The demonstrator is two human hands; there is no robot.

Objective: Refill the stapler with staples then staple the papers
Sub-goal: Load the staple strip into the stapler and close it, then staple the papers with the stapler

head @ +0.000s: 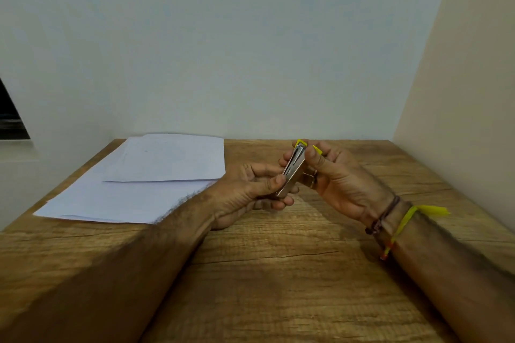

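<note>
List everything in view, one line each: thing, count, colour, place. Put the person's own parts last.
stapler: one, silver metal with yellow plastic parts, held up over the table between both hands, right of centre.
papers: a loose stack of white sheets, exact count unclear, on the left part of the table; the top sheet lies askew at the far end.
table: one, brown wood grain, fills the lower half of the view.
walls: pale, behind and to the right of the table.
wristbands: dark and yellow threads, on the right wrist.
left hand: pinches the near end of the stapler.
right hand: grips the stapler's far end.
</note>
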